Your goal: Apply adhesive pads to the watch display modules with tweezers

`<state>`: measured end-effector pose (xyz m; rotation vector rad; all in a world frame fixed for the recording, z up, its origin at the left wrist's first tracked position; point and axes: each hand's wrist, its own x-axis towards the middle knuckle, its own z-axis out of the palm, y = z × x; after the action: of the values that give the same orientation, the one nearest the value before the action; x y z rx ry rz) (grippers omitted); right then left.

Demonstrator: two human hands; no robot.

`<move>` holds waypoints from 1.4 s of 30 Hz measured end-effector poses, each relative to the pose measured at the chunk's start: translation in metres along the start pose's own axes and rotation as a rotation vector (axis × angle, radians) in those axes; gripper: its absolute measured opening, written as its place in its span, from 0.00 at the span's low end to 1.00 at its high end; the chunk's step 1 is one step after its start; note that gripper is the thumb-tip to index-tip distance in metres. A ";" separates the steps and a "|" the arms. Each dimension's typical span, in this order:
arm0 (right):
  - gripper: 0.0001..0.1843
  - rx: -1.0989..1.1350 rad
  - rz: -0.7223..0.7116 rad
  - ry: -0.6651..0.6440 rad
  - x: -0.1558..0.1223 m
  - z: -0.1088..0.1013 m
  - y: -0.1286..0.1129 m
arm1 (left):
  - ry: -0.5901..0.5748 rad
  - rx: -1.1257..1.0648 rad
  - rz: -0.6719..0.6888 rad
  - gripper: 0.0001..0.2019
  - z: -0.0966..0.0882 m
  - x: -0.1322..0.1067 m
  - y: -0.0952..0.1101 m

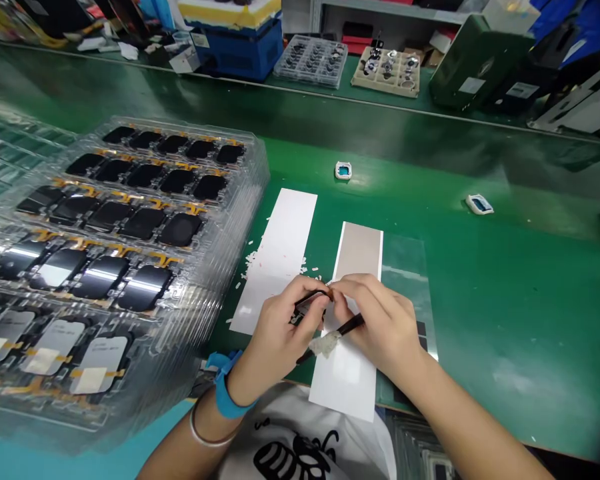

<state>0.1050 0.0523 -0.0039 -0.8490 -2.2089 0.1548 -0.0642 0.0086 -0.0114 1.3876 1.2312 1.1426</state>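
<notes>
My left hand is closed around a small dark screen panel, held just above the green table. My right hand pinches at the panel's top edge and grips black tweezers whose end is wrapped in whitish tape. Both hands hover over a white paper strip. A second white strip lies just to the left, with small white scraps scattered along its edges. A blue band circles my left wrist.
A stack of clear plastic trays holding several dark screen panels fills the left. Two small white-and-blue parts lie farther back on the table. Boxes, part trays and equipment line the far edge.
</notes>
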 end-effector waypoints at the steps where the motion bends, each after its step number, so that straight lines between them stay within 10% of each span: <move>1: 0.08 0.046 0.071 0.009 0.002 -0.001 0.001 | 0.011 -0.026 -0.003 0.06 0.000 0.000 0.000; 10: 0.04 0.597 0.579 -0.179 0.019 0.003 0.023 | 0.051 -0.187 -0.070 0.06 0.001 -0.003 -0.002; 16: 0.14 0.978 0.673 -0.331 0.023 -0.003 0.014 | -0.001 -0.257 -0.061 0.07 0.001 -0.003 -0.003; 32: 0.18 0.977 0.771 -0.302 0.017 0.001 0.007 | -0.049 -0.223 -0.097 0.08 0.001 -0.004 -0.003; 42: 0.01 0.864 0.656 -0.144 0.009 0.005 0.000 | -0.062 -0.186 -0.123 0.08 0.000 -0.006 -0.003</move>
<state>0.0970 0.0586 -0.0018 -1.0065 -1.6211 1.3954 -0.0648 0.0033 -0.0149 1.1837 1.1204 1.0915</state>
